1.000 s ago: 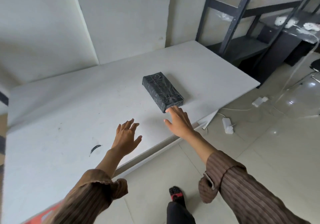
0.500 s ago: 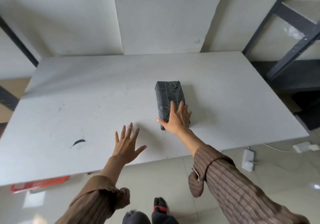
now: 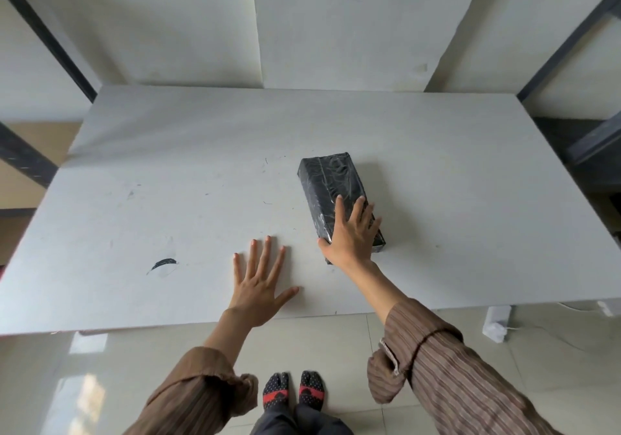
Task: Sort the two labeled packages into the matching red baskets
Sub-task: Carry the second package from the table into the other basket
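A black plastic-wrapped package (image 3: 331, 187) lies on the white table (image 3: 168, 172), right of centre, its long side running away from me. No label shows on its visible faces. My right hand (image 3: 351, 233) lies flat on its near end, fingers spread over the top and thumb against the left side. My left hand (image 3: 258, 283) hovers over or rests on the table to the left of the package, fingers apart, holding nothing. No red basket is in view.
A dark curved mark (image 3: 163, 264) sits on the table at front left. Dark metal shelf frames (image 3: 568, 41) stand at both sides against the white wall. A white power strip (image 3: 495, 322) and cable lie on the tiled floor at right. My feet (image 3: 294, 389) are below the table edge.
The view has swung to face the table squarely. My right hand went from the package's near corner onto its top. My left hand moved forward over the table.
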`<state>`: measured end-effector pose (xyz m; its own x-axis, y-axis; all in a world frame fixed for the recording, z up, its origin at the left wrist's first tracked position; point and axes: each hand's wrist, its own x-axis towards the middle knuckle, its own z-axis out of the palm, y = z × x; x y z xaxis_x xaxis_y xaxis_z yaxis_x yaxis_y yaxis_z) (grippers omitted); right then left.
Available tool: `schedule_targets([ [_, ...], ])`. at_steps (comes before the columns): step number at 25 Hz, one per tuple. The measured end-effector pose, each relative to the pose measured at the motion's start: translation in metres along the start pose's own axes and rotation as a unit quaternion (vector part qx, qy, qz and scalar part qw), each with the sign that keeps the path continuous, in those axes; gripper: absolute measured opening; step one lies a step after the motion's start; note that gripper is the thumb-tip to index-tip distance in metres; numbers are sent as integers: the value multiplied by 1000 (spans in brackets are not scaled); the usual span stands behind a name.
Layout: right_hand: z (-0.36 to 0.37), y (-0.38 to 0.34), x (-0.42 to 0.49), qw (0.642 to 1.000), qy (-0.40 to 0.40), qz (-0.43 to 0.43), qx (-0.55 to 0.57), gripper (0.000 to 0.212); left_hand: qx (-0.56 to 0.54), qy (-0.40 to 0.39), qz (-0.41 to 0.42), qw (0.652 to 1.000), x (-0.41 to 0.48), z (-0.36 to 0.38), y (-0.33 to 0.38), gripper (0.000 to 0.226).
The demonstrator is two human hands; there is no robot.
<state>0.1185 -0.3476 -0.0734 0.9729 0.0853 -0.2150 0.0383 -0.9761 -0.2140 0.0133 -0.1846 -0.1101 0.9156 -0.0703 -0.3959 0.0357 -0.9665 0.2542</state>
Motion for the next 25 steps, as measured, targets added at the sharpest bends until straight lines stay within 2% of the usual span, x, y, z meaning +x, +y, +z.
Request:
schedule_targets([
  [5,4,-8,-17,994,-31,-100,-25,88,2,7,2,1000,-1,1,0,81],
  [8,-6,-6,-21,989,-55,-137,-1,85,-1,12,1,1000,-2,2,0,81],
  [12,-41,9,-10,979,-101,-118,132,79,0,19,2,1000,-1,3,-2,80],
  [15,-61,27,-6,956,-130,-100,245,53,3,15,2,1000,0,4,-3,79],
  [17,-65,35,-7,955,-104,-95,260,41,4,12,3,1000,1,5,-3,79],
  [20,-64,40,-9,976,-35,-87,197,48,3,16,3,1000,1,6,-4,80],
  [23,-59,36,-12,990,17,-89,109,46,0,21,3,1000,1,7,-4,81],
  [25,-56,28,-13,992,46,-92,69,59,0,24,3,1000,1,7,-4,81],
])
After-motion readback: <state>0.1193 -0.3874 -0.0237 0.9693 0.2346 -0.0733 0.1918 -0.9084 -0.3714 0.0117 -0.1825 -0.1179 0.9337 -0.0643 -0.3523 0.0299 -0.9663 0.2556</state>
